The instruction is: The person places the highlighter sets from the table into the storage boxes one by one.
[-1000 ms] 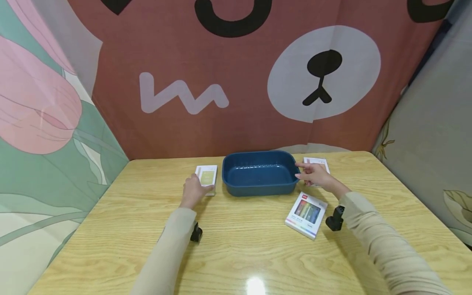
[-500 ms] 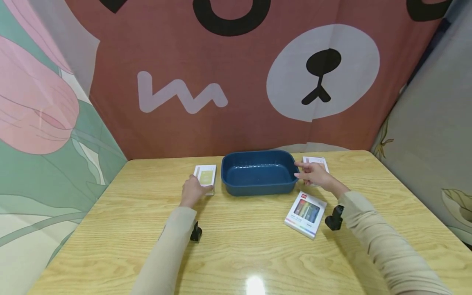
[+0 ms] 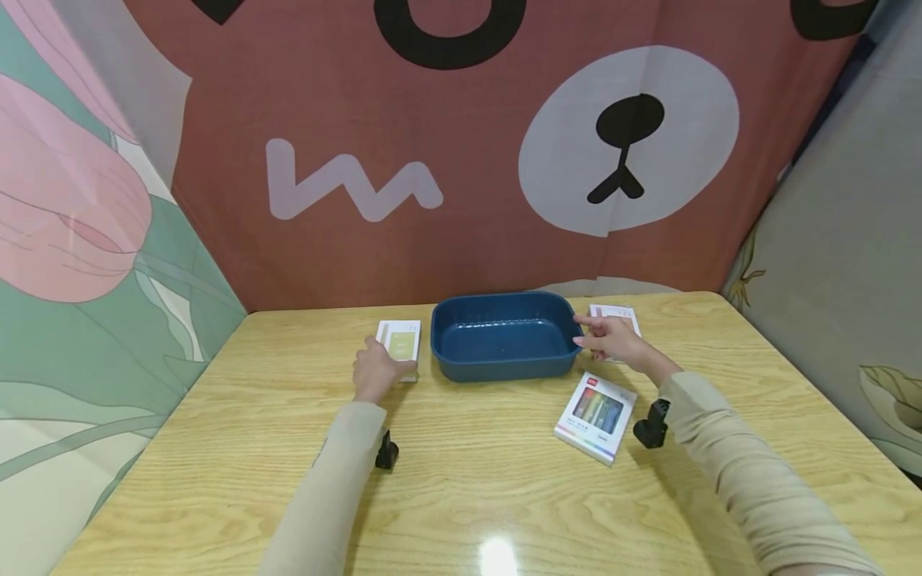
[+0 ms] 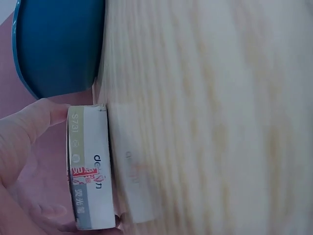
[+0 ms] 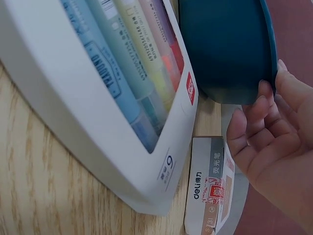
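My left hand (image 3: 376, 370) grips a small white highlighter box (image 3: 403, 344) with a yellow-green panel, left of the blue basin (image 3: 504, 370). In the left wrist view, the thumb is at one end of this box (image 4: 95, 171), which stands on the table; the other fingers are partly hidden. At the basin's right side, my right hand (image 3: 615, 342) pinches the rim between thumb and fingers, which the right wrist view shows up close. Below that hand lies a second highlighter box (image 5: 208, 186) with an orange-pink panel, partly covered in the head view.
A larger white pack of coloured highlighters (image 3: 596, 416) with a window lies at an angle in front of the basin's right end. The wooden table (image 3: 461, 480) ends at a bear-patterned cloth (image 3: 360, 264) behind. Printed cloths hang at both sides.
Both hands keep their places on the box and the basin rim. The head view has shifted very slightly; nothing else has visibly moved.
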A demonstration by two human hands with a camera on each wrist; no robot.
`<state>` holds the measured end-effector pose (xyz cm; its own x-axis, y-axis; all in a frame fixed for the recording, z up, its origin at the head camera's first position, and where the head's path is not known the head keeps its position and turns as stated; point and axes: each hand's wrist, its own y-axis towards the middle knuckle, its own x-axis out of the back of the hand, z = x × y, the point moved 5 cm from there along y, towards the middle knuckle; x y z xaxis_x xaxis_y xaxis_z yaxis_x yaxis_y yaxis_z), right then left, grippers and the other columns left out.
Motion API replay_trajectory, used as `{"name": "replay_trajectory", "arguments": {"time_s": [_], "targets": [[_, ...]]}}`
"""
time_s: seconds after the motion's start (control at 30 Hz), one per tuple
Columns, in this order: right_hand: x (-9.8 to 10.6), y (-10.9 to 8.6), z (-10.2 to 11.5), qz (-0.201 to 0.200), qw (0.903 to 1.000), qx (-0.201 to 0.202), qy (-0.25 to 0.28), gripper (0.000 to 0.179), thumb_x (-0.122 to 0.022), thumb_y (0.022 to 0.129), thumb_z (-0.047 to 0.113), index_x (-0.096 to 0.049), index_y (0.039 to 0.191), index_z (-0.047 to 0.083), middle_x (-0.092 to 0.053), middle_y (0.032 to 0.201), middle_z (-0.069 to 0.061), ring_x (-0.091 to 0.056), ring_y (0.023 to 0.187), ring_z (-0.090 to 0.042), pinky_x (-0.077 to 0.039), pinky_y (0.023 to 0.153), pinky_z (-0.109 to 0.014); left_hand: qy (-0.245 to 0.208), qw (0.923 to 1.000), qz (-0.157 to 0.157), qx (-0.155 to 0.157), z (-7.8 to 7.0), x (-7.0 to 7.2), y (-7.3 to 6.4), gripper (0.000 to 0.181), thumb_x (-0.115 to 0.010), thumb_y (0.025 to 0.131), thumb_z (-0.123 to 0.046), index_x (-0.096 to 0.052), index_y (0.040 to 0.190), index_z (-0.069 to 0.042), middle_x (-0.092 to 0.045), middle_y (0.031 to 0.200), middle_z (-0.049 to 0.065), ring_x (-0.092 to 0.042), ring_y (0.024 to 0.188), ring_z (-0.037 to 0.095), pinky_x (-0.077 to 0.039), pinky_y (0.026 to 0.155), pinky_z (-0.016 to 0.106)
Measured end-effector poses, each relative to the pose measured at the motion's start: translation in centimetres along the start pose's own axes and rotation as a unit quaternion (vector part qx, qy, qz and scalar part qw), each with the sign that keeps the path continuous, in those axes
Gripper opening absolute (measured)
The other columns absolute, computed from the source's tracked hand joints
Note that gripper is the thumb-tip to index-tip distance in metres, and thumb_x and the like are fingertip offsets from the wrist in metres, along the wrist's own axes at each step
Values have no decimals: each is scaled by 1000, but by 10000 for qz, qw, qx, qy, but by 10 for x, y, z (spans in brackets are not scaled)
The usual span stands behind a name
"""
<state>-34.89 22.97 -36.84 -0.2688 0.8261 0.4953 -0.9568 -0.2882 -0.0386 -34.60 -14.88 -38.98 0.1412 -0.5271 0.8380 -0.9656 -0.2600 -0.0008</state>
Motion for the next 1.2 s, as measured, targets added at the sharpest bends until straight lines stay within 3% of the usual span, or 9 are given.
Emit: {"name": "replay_trajectory", "arguments": {"time_s": [0.17, 0.33, 0.53, 0.7, 0.77, 0.83, 0.93, 1.07, 1.2], "targets": [[-2, -7, 11, 20, 10000, -4, 67, 52, -54, 89, 5, -31, 133, -12, -48, 70, -8, -45, 56, -23, -42, 50, -28, -448, 9990, -23, -15, 1, 3, 0, 83, -77, 64, -35, -30, 117, 7, -37, 108, 31, -47, 92, 44, -42, 75, 50], [2, 1, -3, -67, 9999, -15, 121, 54, -57, 88, 9, -33, 134, -7, -51, 71, -12, -44, 53, -19, -42, 50, -29, -937, 9953, 191, -152, 5, 6, 3, 86, -76, 67, -31, -27, 124, 11, -36, 113, 35, -44, 99, 47, -40, 81, 51], [1, 4, -8, -96, 9999, -22, 59, 54, -57, 88, 11, -34, 134, -6, -49, 72, -16, -43, 52, -18, -41, 49, -28, -1631, 9836, 744, -209, 13, 5, 6, 88, -73, 73, -22, -20, 134, 14, -27, 133, 33, -29, 120, 43, -30, 96, 47], [0, 5, -8, -143, 9996, -186, 125, 53, -57, 88, 10, -35, 134, -5, -49, 68, -14, -43, 51, -19, -41, 48, -28, -2221, 9694, 1047, -49, 20, 7, 6, 71, -63, 82, -14, -23, 135, 11, -22, 138, 29, -23, 124, 40, -25, 99, 47], [0, 5, -8, -169, 9994, -277, 139, 53, -57, 88, 10, -35, 134, -4, -48, 66, -11, -43, 50, -18, -40, 47, -28, -2442, 9637, 1079, -7, 21, 8, 6, 61, -55, 86, -9, -25, 136, 9, -25, 137, 28, -34, 118, 37, -32, 94, 45], [1, 6, -9, -196, 9990, -378, 128, 53, -57, 88, 11, -35, 135, -3, -47, 63, -7, -43, 49, -16, -38, 46, -26, -2650, 9582, 1072, 89, 23, 9, 8, 54, -48, 88, -5, -27, 137, 6, -29, 136, 26, -47, 98, 30, -41, 82, 37], [1, 7, -10, -209, 9983, -511, 167, 54, -57, 88, 12, -35, 135, -1, -45, 61, -5, -43, 49, -16, -38, 46, -26, -2820, 9534, 1044, 247, 24, 9, 9, 51, -41, 88, -1, -29, 137, 3, -34, 133, 24, -44, 79, 20, -39, 65, 26], [1, 6, -10, -228, 9977, -606, 195, 54, -57, 88, 11, -35, 136, 0, -45, 59, -4, -43, 50, -16, -39, 47, -28, -3062, 9457, 1015, 402, 23, 10, 9, 51, -37, 86, 3, -31, 136, 4, -40, 127, 25, -48, 86, 21, -40, 64, 22], [1, 4, -9, -206, 9975, -651, 191, 55, -57, 88, 11, -34, 136, 0, -45, 59, -4, -44, 50, -17, -40, 47, -28, -3408, 9335, 1005, 485, 21, 10, 7, 51, -36, 84, 6, -32, 135, 5, -49, 113, 24, -53, 77, 18, -44, 61, 21]]}}
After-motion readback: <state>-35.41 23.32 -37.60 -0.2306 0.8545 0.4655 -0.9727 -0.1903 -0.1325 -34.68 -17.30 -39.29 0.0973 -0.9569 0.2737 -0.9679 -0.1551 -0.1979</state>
